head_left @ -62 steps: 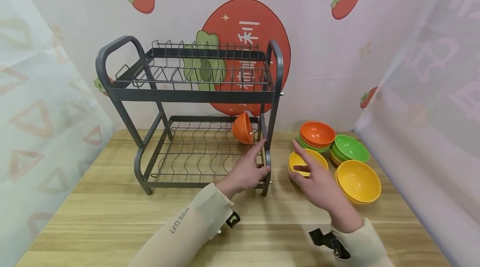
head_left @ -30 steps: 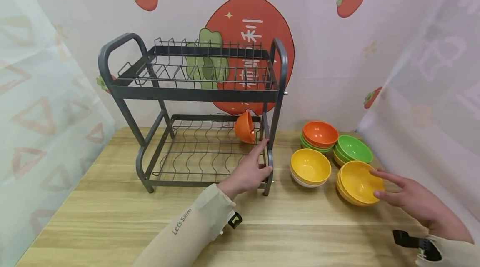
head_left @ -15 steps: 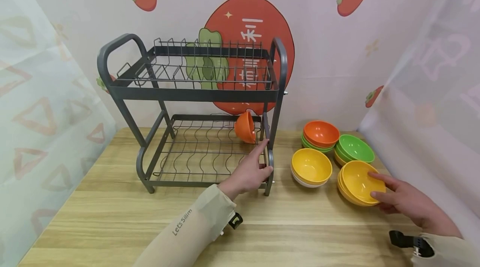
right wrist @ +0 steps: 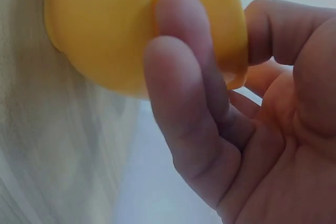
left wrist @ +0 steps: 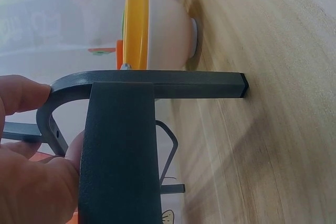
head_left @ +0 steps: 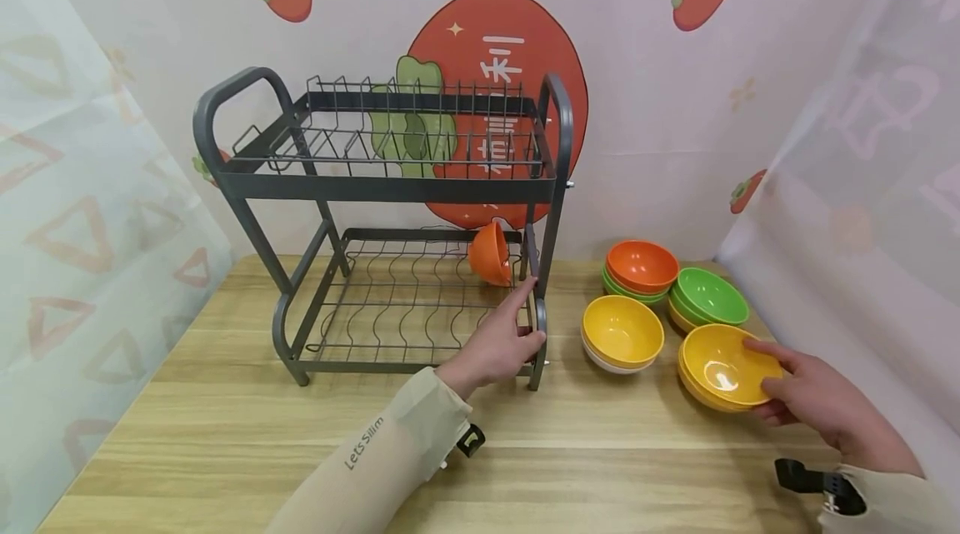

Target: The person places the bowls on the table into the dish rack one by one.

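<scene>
My right hand (head_left: 828,401) pinches the right rim of a yellow bowl (head_left: 727,363), the upper one of a stack at the right. In the right wrist view its fingers (right wrist: 176,87) lie against the outside of the yellow bowls (right wrist: 105,30), with the thumb at the rim. My left hand (head_left: 491,348) grips the right side frame of a dark two-tier dish rack (head_left: 390,188). The left wrist view shows thumb and fingers around the rack's bent tube (left wrist: 73,82). An orange bowl (head_left: 487,255) stands on its side in the rack's lower tier, at the back right.
Left of the held bowl is a yellow bowl (head_left: 622,330) nested in a white one. Behind stand an orange bowl (head_left: 641,266) stacked on green and a green bowl (head_left: 708,296) stacked on yellow. All rest on a wooden table (head_left: 525,476) with printed curtains around.
My right hand has moved right, from over the middle yellow bowl to the right-hand stack, and taken the top bowl's rim. That bowl has shifted slightly right. My left hand keeps its grip.
</scene>
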A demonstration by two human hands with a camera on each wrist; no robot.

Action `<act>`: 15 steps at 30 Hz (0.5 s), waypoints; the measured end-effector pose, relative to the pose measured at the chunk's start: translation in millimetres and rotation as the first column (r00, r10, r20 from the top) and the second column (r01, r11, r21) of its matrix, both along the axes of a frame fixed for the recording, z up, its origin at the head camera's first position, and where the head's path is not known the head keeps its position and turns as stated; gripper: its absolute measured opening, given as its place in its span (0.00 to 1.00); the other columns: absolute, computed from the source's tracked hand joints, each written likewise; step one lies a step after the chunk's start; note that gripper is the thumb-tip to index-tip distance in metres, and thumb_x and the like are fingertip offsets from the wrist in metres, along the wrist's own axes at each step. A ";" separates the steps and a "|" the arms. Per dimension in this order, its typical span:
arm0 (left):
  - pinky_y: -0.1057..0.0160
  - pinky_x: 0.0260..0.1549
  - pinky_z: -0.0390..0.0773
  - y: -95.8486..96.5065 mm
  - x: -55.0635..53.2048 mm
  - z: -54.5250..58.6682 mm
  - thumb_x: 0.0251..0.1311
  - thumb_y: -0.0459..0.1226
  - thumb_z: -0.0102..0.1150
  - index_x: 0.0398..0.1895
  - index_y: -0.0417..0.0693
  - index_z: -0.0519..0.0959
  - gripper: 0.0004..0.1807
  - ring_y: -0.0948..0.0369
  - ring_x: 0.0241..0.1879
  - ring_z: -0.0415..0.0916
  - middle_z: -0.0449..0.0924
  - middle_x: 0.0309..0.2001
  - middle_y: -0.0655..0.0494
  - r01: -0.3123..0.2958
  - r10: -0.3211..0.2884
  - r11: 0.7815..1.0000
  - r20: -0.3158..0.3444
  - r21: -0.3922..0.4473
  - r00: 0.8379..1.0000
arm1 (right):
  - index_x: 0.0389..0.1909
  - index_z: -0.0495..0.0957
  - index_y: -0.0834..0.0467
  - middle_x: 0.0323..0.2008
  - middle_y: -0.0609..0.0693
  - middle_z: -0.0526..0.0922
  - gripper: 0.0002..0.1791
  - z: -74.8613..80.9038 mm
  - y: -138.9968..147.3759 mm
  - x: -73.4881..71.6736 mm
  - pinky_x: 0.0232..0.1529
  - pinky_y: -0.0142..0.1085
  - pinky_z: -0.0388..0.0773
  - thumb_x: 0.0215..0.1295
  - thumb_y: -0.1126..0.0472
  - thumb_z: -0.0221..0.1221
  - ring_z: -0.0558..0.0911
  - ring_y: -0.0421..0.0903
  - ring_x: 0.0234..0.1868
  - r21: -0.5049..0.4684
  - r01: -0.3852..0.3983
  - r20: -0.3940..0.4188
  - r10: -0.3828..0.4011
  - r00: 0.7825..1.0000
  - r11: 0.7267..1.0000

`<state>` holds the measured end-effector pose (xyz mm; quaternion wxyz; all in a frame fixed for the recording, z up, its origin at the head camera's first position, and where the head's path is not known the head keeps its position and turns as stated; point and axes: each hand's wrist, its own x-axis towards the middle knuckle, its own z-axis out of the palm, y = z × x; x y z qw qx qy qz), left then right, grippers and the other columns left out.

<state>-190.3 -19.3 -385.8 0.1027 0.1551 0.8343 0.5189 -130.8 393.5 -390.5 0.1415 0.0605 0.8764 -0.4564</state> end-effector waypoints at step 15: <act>0.63 0.40 0.80 -1.1 0.7 0.9 0.67 0.35 0.61 0.80 0.68 0.48 0.45 0.58 0.49 0.77 0.49 0.78 0.60 0.000 0.000 1.000 0.001 0.009 1.000 | 0.75 0.46 0.73 0.56 0.81 0.64 0.35 14.5 -7.8 8.5 0.31 0.45 0.84 0.68 0.73 0.43 0.84 0.57 0.30 0.065 -0.033 -0.102 0.039 0.994 0.997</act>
